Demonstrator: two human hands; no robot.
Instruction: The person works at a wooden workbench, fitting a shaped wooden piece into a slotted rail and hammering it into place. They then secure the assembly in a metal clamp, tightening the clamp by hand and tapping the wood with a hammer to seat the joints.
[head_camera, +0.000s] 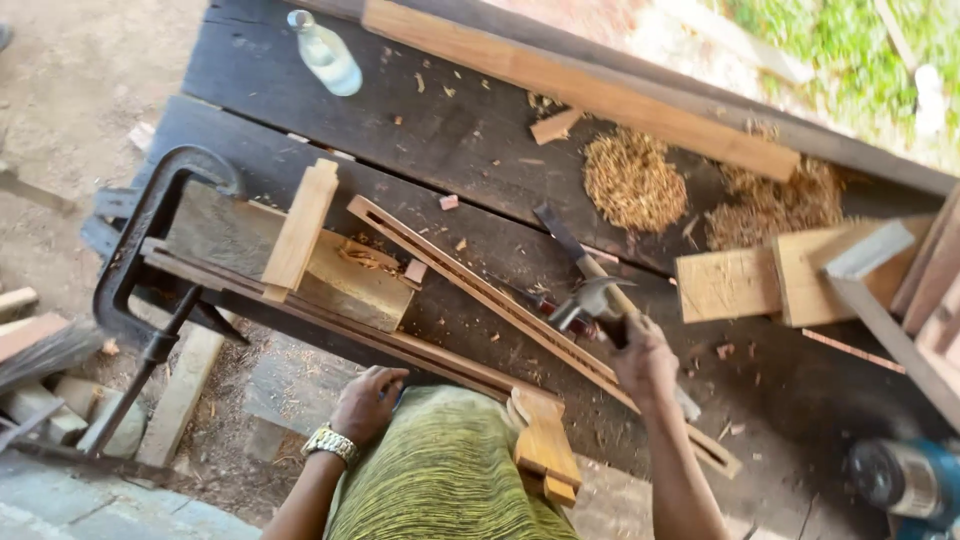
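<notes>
The right hand grips a hammer over a long slotted wooden strip; the left hand rests curled, empty, on the bench edge near a clamp, bottle and shavings.

No signs, no screens, no labels anywhere around my hands. The one container I can spot is a clear plastic bottle, lying tilted at the far end of the dark table, well beyond my left hand and far off to the left of my right hand. Pale cap, see-through body, no wrapper showing.
</notes>
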